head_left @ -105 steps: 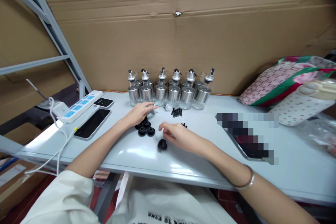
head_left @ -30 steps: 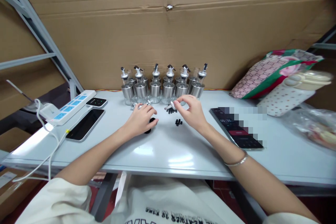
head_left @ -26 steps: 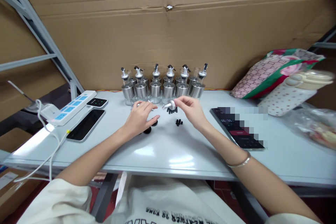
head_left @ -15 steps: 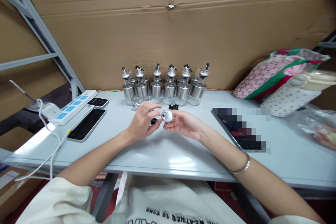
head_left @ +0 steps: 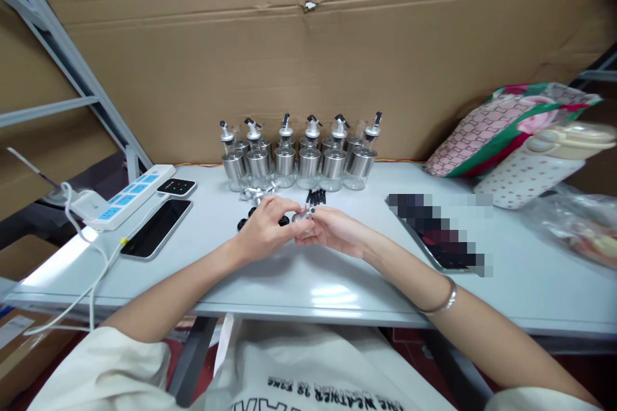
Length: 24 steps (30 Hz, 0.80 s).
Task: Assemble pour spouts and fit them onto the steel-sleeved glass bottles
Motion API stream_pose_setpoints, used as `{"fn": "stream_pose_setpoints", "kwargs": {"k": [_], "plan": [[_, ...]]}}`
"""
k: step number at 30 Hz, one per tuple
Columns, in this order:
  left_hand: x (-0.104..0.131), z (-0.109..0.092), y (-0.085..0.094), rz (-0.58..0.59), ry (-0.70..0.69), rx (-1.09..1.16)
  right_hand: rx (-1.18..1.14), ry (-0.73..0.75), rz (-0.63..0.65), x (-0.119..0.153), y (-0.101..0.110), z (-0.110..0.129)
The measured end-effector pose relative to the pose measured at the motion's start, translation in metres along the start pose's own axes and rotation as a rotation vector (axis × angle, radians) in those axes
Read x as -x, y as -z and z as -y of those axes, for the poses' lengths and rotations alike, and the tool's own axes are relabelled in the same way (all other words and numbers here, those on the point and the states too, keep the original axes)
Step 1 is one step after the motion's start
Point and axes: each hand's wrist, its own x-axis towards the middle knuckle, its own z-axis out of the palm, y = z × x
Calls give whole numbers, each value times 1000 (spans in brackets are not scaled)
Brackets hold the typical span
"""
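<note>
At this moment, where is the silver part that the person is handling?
Just below the centre of the head view, the silver part is held between the left hand and right hand, on the near side of the narrow black pieces.

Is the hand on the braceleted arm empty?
No, the right hand holds a silver pourer spout, with the left hand gripping it too.

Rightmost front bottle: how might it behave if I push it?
The bottle may tip if pushed high, since its pourer makes it tall and narrow at the top. Its clear base looks like glass, so a knock could crack it. It might slide easily: the tabletop looks smooth and shiny.
</note>
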Motion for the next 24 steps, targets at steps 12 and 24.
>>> {"fn": "stream_pose_setpoints", "kwargs": {"k": [12,24], "plan": [[-2,-2,-1,56,21,-146,397,374,-185,-2,5,8],[-2,5,-1,70,-9,-25,452,458,-167,0,12,14]]}}
